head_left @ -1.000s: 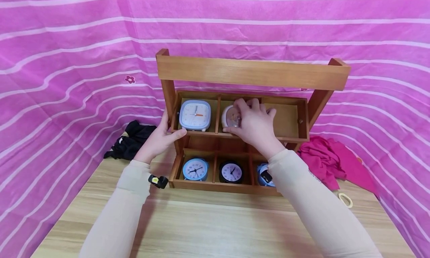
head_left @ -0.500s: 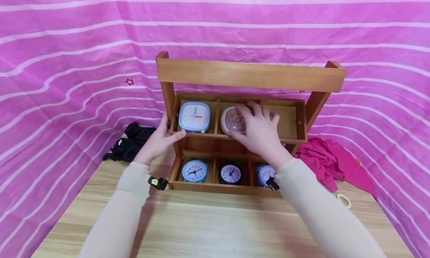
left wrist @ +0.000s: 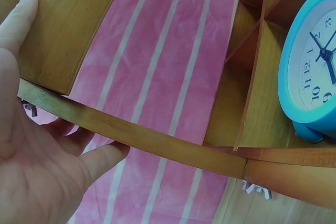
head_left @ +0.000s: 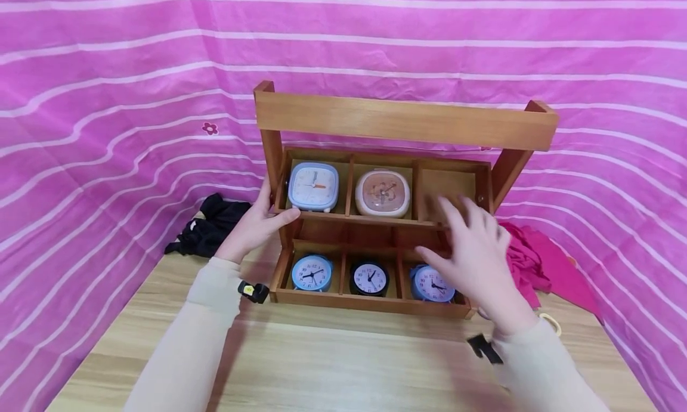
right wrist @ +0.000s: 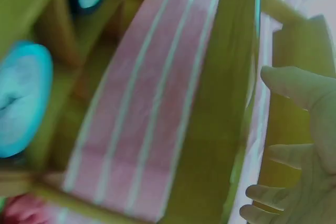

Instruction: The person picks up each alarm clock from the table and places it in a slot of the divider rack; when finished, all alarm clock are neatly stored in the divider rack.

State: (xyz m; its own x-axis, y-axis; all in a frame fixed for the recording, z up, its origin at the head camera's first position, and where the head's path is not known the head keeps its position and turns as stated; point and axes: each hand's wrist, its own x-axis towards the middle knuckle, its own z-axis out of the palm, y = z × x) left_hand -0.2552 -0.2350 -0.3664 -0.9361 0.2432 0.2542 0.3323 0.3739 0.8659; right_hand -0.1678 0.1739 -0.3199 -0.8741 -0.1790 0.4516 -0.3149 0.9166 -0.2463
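A two-tier wooden shelf stands on the table. My left hand grips the left end of its upper tray, thumb on the front edge and fingers round the side; the left wrist view shows these fingers at the side strip. My right hand, fingers spread, hovers before the tray's right compartment and holds nothing. A blue-rimmed square alarm clock sits in the upper left compartment. In the middle one lies a pink-and-white alarm clock. The upper right compartment is bare, partly behind my right hand.
Below are a light-blue round clock, a black round clock and a blue clock. Black cloth lies left of the shelf, pink cloth right, near a cream ring. A striped pink curtain hangs behind.
My right hand has let go of the pink-and-white clock, leaving it in the middle compartment, and has moved right and toward me. The left hand keeps its place on the shelf.
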